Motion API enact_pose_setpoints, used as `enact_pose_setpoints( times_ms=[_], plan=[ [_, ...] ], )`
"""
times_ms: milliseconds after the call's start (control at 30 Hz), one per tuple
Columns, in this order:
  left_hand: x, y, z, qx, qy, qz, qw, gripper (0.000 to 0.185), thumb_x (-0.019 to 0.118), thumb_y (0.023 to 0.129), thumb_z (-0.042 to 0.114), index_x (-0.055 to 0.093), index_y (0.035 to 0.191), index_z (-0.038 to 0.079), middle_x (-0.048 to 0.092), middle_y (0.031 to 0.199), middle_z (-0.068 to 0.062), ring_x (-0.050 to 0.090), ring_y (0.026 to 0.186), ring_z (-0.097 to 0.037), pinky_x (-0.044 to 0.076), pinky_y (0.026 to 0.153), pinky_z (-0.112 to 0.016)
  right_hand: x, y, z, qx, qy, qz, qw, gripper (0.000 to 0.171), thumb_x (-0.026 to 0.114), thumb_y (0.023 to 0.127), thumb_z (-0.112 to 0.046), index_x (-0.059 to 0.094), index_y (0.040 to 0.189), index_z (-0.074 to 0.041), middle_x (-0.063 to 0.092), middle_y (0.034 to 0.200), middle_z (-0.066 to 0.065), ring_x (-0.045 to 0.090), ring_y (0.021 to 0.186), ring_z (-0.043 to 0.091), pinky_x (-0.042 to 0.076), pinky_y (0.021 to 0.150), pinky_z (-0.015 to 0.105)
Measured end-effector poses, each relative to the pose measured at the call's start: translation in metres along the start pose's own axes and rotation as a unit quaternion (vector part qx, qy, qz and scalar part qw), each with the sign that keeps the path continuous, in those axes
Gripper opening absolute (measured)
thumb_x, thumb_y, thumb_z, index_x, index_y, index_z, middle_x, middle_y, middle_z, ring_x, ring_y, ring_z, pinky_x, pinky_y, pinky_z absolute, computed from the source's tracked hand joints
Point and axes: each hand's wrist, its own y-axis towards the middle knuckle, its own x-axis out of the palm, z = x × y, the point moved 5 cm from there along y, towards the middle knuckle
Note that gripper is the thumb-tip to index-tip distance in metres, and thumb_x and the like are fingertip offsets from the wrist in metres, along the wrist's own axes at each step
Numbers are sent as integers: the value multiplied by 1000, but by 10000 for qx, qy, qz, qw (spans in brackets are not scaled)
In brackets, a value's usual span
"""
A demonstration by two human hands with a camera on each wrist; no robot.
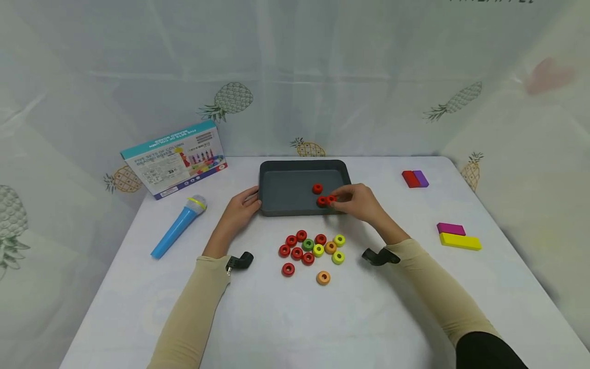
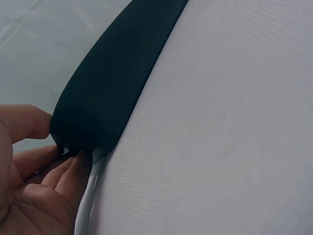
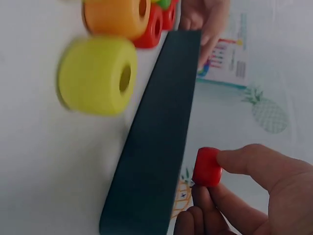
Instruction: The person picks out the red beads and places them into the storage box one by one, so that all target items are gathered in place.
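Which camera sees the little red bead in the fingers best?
The right wrist view: the red bead fills the frame close up, pinched by the right hand beside the dark tray. The head view shows it small at the fingertips over the tray. The left wrist view shows only the tray's edge and the left hand.

One tray (image 1: 272, 189), nine red rings (image 1: 317, 188), three yellow-green, two orange, one green, four blocks (image 1: 459, 241).
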Motion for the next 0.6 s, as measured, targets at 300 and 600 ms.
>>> enact_pose_setpoints(
  times_ms=[300, 600],
  plan=[
    [1, 0, 0, 72, -13, -18, 10000, 56, 59, 103, 23, 41, 156, 18, 46, 157, -8, 47, 144, -21, 37, 122, -41, 2, 31, 10, 455, 50, 89, 9989, 35, 72, 93, -25, 71, 123, -7, 71, 117, 14, 65, 104, 27, 57, 86, 40],
    [0, 0, 1, 87, 71, 19, 9999, 56, 58, 103, 22, 41, 156, 19, 47, 157, -8, 47, 144, -21, 37, 122, -41, 11, 45, 11, 441, -125, 131, 9989, 33, 71, 93, -19, 71, 122, -4, 72, 118, 17, 67, 106, 30, 58, 89, 44]
  ],
)
